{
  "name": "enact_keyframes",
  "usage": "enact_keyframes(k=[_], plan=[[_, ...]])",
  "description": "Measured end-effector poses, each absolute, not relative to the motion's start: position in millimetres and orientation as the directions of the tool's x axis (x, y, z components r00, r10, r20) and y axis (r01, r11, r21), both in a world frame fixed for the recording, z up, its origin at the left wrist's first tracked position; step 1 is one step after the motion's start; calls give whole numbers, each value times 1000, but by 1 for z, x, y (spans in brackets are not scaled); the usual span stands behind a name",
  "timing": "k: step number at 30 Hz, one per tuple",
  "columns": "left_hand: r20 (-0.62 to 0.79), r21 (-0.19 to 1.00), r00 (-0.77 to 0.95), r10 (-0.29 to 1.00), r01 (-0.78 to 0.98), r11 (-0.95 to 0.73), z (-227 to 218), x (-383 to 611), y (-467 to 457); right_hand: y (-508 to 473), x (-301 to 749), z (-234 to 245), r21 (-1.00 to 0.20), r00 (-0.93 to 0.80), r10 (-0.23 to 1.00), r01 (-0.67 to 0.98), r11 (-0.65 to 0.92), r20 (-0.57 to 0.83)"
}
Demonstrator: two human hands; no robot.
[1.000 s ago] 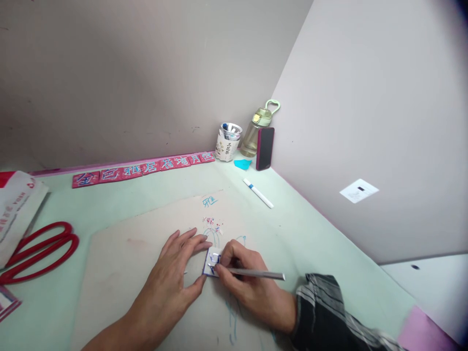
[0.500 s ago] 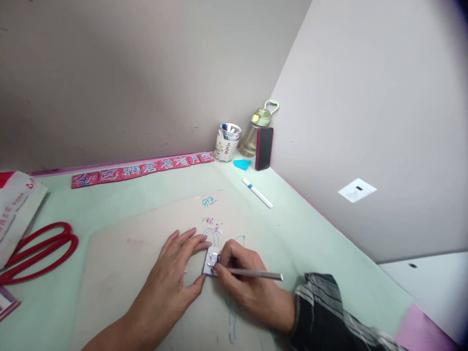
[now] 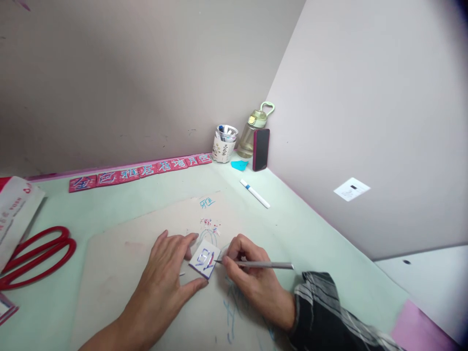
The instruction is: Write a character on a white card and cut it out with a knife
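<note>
Black right sleeve (image 3: 321, 312) with grey plaid, left forearm (image 3: 126, 314) bare

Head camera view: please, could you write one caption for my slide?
Right hand holds a slim metal tool at a blue-marked white square, left hand at its edge.

Soft, even light fills this part of the room where I stand, its source out of view. The right-hand wall (image 3: 383, 107) and the pale green bench (image 3: 296, 229) look bright; the back wall (image 3: 146, 73) is a duller grey, deepening to shadow low at the left. A faint, soft-edged shadow lies under the right hand (image 3: 256, 280). The metal tool (image 3: 274, 265) has a pale sheen, and small glints sit on the glass jar (image 3: 224, 148). Fine lettering on the bag (image 3: 18, 204) is blurred. Toward the edges the wide lens stretches shapes, and the top right falls into bluish black.
</note>
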State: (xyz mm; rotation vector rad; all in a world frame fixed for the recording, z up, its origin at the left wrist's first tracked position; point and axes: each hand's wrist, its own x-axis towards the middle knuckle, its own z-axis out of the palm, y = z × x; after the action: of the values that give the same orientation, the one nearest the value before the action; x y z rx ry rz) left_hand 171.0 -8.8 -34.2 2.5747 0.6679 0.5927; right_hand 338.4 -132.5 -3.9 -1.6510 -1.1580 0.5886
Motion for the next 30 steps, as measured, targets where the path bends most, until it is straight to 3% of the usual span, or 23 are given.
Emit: enact_keyframes(k=[8, 14, 30], plan=[[266, 440, 874, 406, 265, -858, -32, 169, -1, -136, 338, -4, -938, 425, 905, 324, -121, 30], [319, 473, 807, 497, 319, -821, -36, 172, -5, -138, 341, -7, -941, 420, 907, 320, -108, 39], [265, 563, 818, 510, 298, -771, -29, 174, -6, -135, 341, -10, -933, 420, 906, 344, -105, 53]])
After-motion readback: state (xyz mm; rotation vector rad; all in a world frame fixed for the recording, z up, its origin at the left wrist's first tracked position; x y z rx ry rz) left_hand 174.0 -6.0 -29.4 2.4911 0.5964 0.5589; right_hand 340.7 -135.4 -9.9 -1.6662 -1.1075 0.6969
